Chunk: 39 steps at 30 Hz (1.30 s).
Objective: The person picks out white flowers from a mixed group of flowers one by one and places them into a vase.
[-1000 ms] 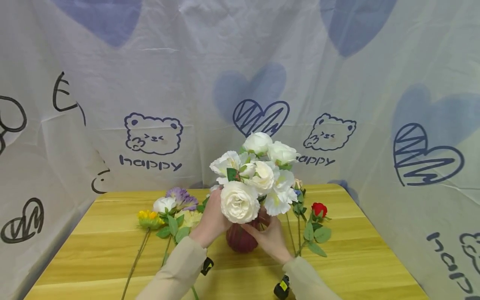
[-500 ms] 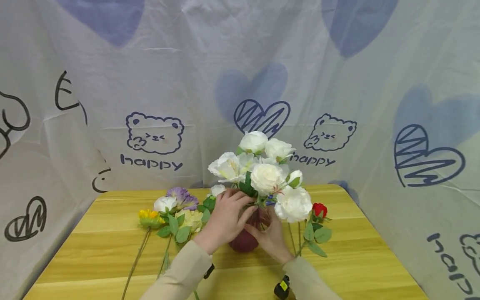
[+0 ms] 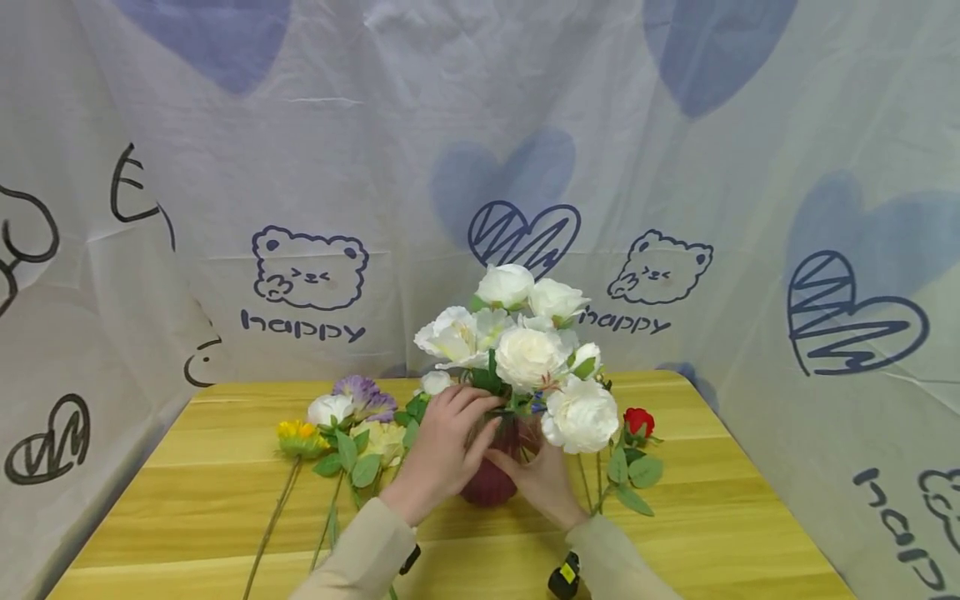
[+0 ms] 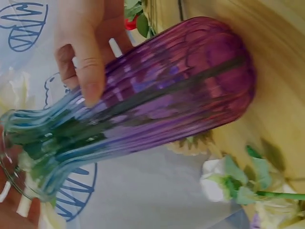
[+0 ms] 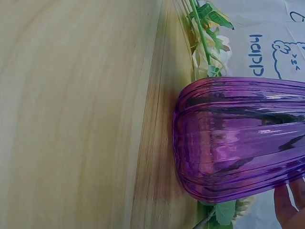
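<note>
A ribbed glass vase (image 4: 157,90), purple at the base and bluish at its flared neck, stands on the table. Dark stems show through its wall. White roses (image 3: 531,357) and other white blooms spread above the mouth, with one large rose (image 3: 581,414) leaning low to the right. My right hand (image 3: 546,479) grips the vase body from the right, its thumb (image 4: 90,71) against the glass. At the neck, my left hand (image 3: 442,446) curls its fingers round the rim from the left; flowers partly hide the fingertips.
Left of the vase lie a yellow flower (image 3: 300,437), a purple flower (image 3: 364,396), a white flower (image 3: 330,408) and a pale yellow one (image 3: 382,442). A red rose (image 3: 638,421) with leafy stem lies right on the wooden table (image 3: 720,517). A printed curtain (image 3: 405,167) hangs behind.
The low white rose has swung from the vase's front left to its right, and the bouquet has spread. My left hand has come down to the neck; my right hand stays on the vase.
</note>
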Available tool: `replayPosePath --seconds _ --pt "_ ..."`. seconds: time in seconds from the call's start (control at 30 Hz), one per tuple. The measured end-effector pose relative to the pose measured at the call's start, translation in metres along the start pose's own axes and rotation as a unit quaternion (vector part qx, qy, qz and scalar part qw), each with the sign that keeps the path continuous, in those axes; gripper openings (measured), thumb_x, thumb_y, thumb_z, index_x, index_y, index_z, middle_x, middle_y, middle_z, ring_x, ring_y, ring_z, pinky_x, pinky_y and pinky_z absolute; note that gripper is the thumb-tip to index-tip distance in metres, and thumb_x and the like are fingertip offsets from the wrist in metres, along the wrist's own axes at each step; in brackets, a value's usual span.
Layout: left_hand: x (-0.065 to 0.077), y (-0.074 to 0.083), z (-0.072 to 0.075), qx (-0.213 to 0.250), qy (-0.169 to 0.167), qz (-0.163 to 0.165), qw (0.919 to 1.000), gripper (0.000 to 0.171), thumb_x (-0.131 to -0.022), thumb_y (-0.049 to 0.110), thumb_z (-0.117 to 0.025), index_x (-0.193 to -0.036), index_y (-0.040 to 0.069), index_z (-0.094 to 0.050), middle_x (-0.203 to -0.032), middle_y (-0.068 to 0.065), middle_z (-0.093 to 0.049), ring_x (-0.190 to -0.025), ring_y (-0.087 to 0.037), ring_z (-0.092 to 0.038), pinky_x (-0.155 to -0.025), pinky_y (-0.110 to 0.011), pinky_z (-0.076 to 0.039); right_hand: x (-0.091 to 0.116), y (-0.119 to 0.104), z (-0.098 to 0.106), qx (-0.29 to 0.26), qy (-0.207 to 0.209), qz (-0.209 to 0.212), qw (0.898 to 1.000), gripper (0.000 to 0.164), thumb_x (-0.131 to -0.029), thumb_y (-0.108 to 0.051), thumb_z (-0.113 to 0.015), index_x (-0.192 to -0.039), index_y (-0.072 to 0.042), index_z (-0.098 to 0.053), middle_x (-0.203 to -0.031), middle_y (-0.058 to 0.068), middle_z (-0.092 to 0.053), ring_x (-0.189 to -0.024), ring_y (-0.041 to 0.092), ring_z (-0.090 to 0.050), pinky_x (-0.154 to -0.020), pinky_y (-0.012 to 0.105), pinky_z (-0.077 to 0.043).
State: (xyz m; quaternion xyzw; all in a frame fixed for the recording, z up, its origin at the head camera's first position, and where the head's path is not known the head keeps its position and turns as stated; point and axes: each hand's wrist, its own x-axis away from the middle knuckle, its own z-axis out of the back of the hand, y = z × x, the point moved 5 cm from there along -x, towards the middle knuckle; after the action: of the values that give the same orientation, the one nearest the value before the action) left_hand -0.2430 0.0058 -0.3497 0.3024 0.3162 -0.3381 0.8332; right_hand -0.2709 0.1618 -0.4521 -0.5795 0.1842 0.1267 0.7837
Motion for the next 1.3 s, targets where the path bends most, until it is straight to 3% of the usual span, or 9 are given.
replayPosePath --seconds 0.1,0.23,0.5,0.73,0.83,1.07,1.13,1.3 --pt "0.007 -0.004 0.008 0.024 0.051 -0.017 0.9983 0.019 -0.094 0.01 -0.07 -0.112 0.012 -0.072 -0.113 -0.004 -0.07 -0.109 -0.023 -0.064 -0.098 -0.045 -0.052 -0.001 -0.001 -0.001 0.024 -0.002 0.017 1.0 0.069 -0.083 -0.019 -0.084 -0.14 -0.008 -0.046 -0.145 0.012 -0.053 -0.137 0.028 -0.051 -0.113 0.041 -0.046" --pt "0.014 -0.014 0.017 0.044 0.086 -0.012 0.9953 0.019 -0.091 0.005 -0.07 -0.109 0.01 -0.071 -0.112 -0.005 -0.069 -0.106 -0.022 -0.065 -0.092 -0.041 -0.055 -0.002 -0.002 -0.001 0.07 -0.014 0.026 0.997 0.075 -0.084 -0.029 -0.083 -0.149 -0.014 -0.046 -0.158 0.001 -0.043 -0.149 0.02 -0.035 -0.124 0.039 -0.03" --pt "0.03 -0.043 0.036 0.056 0.105 0.068 0.9906 0.022 -0.09 -0.001 -0.067 -0.11 0.006 -0.069 -0.107 -0.008 -0.071 -0.098 -0.023 -0.068 -0.085 -0.039 -0.059 0.0 0.002 -0.002 0.09 -0.034 -0.019 0.995 0.088 -0.085 -0.035 -0.082 -0.155 -0.005 -0.037 -0.169 0.01 -0.023 -0.157 0.029 -0.018 -0.127 0.052 -0.017" --pt "0.044 -0.067 0.052 0.04 0.088 0.145 0.9847 0.024 -0.092 -0.001 -0.066 -0.115 0.006 -0.067 -0.107 -0.007 -0.07 -0.095 -0.02 -0.067 -0.084 -0.04 -0.058 0.0 0.007 0.0 0.076 -0.047 -0.075 0.993 0.093 -0.085 -0.044 -0.08 -0.157 -0.011 -0.032 -0.17 0.007 -0.019 -0.156 0.03 -0.022 -0.127 0.053 -0.021" --pt "0.047 -0.075 0.055 0.036 0.074 0.169 0.9821 0.025 -0.093 0.0 -0.065 -0.117 0.006 -0.066 -0.107 -0.007 -0.07 -0.095 -0.02 -0.067 -0.085 -0.041 -0.058 0.0 0.008 0.001 0.073 -0.053 -0.08 0.993 0.094 -0.085 -0.043 -0.08 -0.158 -0.011 -0.029 -0.17 0.007 -0.016 -0.156 0.03 -0.019 -0.127 0.054 -0.019" --pt "0.054 -0.085 0.061 0.032 0.034 0.209 0.9769 0.028 -0.094 0.002 -0.063 -0.122 0.005 -0.063 -0.115 -0.01 -0.067 -0.096 -0.023 -0.067 -0.085 -0.046 -0.058 -0.002 0.005 0.007 0.084 -0.037 -0.04 0.995 0.088 -0.083 -0.037 -0.083 -0.153 -0.011 -0.038 -0.167 0.009 -0.025 -0.155 0.03 -0.024 -0.126 0.054 -0.02" --pt "0.058 -0.087 0.063 0.03 0.023 0.223 0.9742 0.029 -0.095 0.004 -0.063 -0.124 0.007 -0.063 -0.118 -0.009 -0.067 -0.096 -0.023 -0.067 -0.085 -0.046 -0.058 -0.002 0.005 0.008 0.089 -0.037 -0.044 0.994 0.086 -0.083 -0.039 -0.083 -0.15 -0.01 -0.038 -0.163 0.011 -0.029 -0.152 0.032 -0.028 -0.124 0.055 -0.025" --pt "0.068 -0.093 0.067 0.022 -0.013 0.248 0.9684 0.031 -0.096 0.005 -0.061 -0.127 0.009 -0.062 -0.122 -0.009 -0.066 -0.097 -0.023 -0.067 -0.078 -0.039 -0.058 -0.004 0.01 0.009 0.021 -0.057 -0.063 0.996 0.096 -0.085 -0.026 -0.083 -0.156 -0.004 -0.022 -0.162 0.023 -0.027 -0.146 0.042 -0.039 -0.115 0.054 -0.042"
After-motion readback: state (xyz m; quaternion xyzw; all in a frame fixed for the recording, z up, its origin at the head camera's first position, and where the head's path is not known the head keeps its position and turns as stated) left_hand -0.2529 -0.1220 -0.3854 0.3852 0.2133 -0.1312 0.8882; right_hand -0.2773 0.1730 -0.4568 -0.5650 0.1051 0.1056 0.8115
